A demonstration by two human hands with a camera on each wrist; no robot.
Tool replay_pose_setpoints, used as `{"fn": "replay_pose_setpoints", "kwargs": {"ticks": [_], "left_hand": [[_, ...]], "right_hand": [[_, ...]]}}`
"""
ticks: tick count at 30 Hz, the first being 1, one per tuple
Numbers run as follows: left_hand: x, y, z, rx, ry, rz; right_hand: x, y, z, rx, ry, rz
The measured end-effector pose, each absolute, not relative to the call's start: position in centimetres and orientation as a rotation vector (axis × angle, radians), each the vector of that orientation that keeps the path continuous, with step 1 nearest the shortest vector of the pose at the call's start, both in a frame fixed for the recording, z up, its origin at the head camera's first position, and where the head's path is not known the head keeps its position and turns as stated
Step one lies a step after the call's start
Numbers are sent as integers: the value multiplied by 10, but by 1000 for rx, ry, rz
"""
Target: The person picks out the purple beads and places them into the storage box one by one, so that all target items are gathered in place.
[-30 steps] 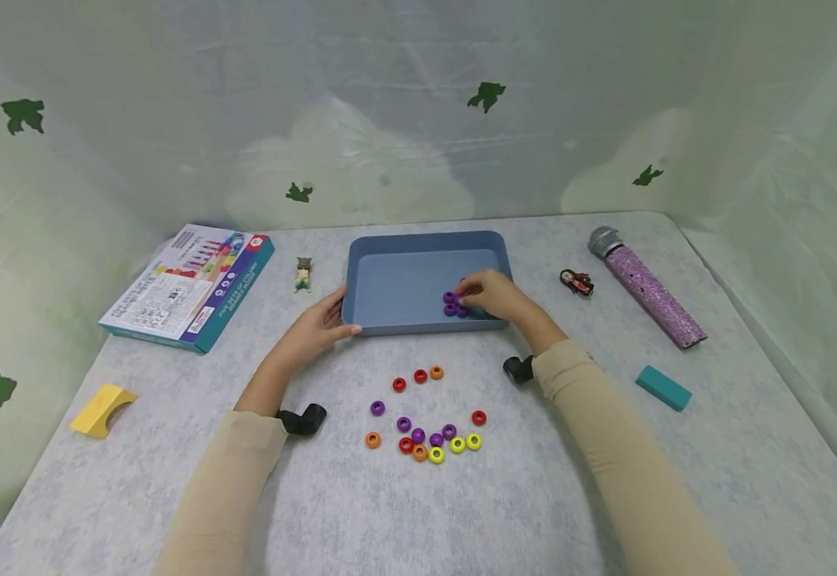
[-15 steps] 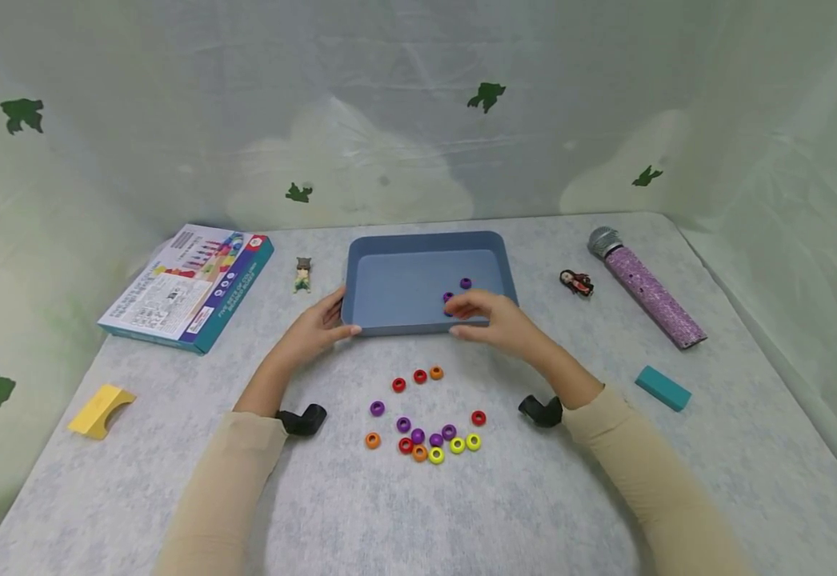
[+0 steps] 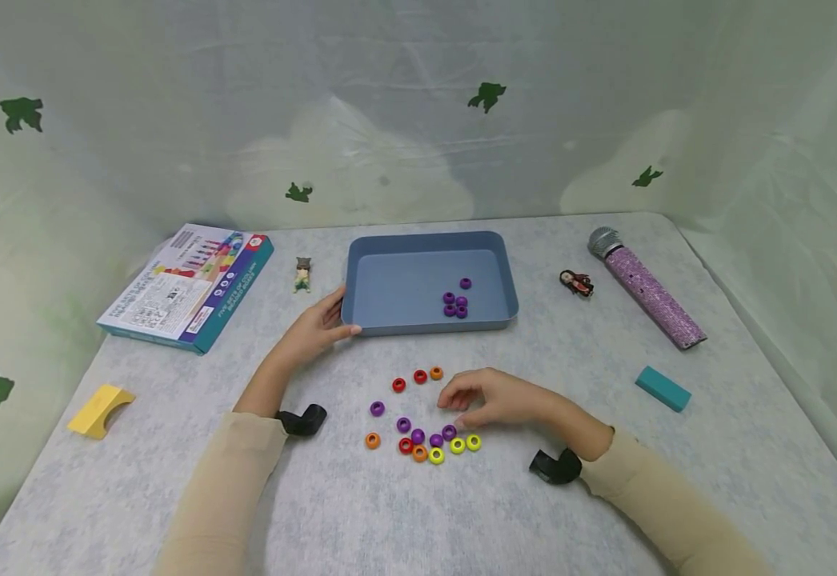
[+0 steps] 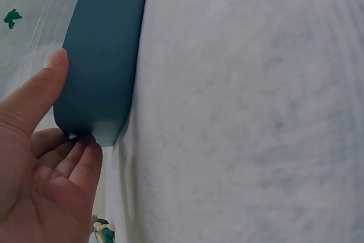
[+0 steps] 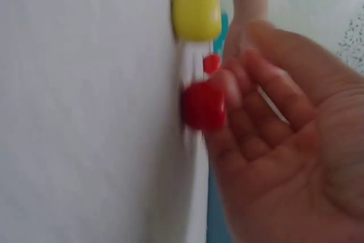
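A blue rectangular tray (image 3: 426, 328) stands at the back middle with several purple beads (image 3: 450, 310) in its right part. My left hand (image 3: 310, 330) holds the tray's near left corner, thumb at the front wall and fingers at the left side. My right hand (image 3: 501, 398) is low over the loose beads, fingers loosely bent with nothing between them. Its thumb tip is close to a purple bead (image 3: 449, 432), above two yellow beads (image 3: 474, 442). A red bead (image 5: 203, 105) shows right by the fingers in the right wrist view; the hand hides it from the head view.
More red, orange, purple and yellow beads lie in front of the tray. A flat game box (image 3: 186, 288) and a yellow arch block (image 3: 102, 411) are at left. A glittery microphone (image 3: 649, 288), a small figure (image 3: 577, 282) and a teal block (image 3: 663, 389) are at right.
My right hand has let go of a purple bead in the tray and drawn back toward me, over the loose beads. My left hand stays on the tray corner.
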State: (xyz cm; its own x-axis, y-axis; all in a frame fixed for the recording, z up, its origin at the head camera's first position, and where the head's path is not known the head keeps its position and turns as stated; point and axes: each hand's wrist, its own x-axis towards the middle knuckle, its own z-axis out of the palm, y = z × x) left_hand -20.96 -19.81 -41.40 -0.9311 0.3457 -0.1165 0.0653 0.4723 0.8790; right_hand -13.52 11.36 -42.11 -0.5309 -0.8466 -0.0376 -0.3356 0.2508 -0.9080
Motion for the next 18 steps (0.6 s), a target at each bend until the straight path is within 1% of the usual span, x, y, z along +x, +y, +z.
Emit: {"fn": "replay_pose_setpoints", "kwargs": {"ticks": [11,15,18], "left_hand": [[-209,-199,-416,360,2440,1470],[-209,-198,-416,358,2445,1468],[-210,-198,-417,357,2451,1462]], "right_hand": [[-125,108,-431,-1174,2054,-1102],[-124,107,-416,-1115,2062,-1142],[-131,109,-400,-1105,2093,-1200]]}}
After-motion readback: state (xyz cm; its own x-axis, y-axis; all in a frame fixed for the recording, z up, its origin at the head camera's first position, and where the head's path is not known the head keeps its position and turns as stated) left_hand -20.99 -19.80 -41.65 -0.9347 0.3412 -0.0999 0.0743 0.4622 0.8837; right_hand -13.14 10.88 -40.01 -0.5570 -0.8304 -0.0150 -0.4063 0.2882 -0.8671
